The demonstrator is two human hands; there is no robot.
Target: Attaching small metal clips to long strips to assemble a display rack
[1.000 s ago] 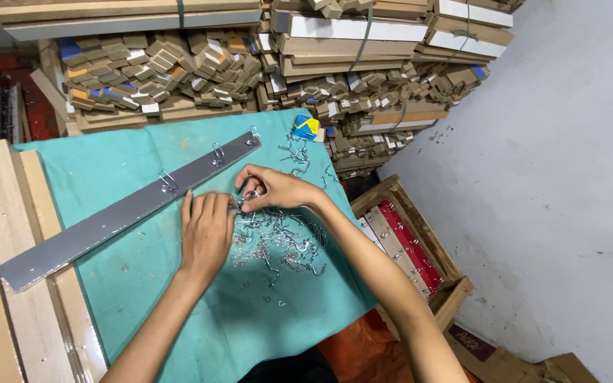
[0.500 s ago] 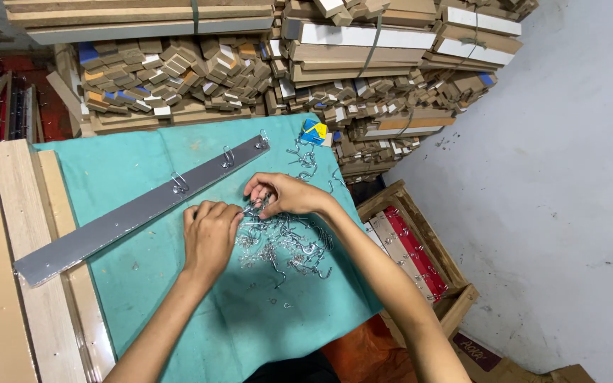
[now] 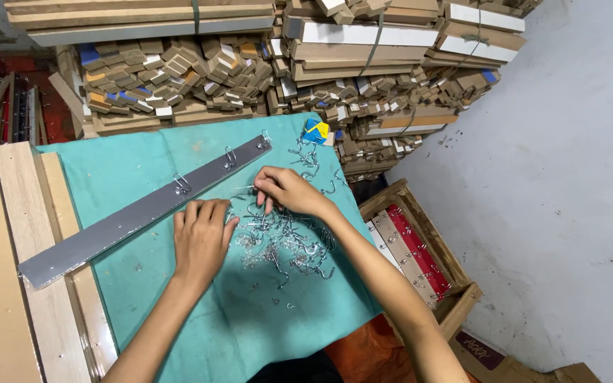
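My right hand sits at the centre of the frame, fingers bunched down into the top edge of a pile of small metal hooks. The fingertips are pinched narrow among the hooks, but I cannot tell whether one is actually caught between them. My left hand lies just left of it, palm down on the teal cloth, fingers closed together and flat, holding nothing; its fingertips touch the lower edge of the grey bar.

The hooks spread from under my right hand down toward lower centre, a loose tangle on the cloth, with a few strays trailing toward the upper right near a small blue and yellow packet at the cloth's far edge.

The bar runs on a slant from the left middle of the frame up to centre top. Three hooks already stand along its upper half, well apart from each other.

Pale wooden slats lie along the left edge, partly under the bar's lower end. Bundled wood pieces are stacked across the top. At the right, a wooden crate holds red and pale strips, beside a grey floor.
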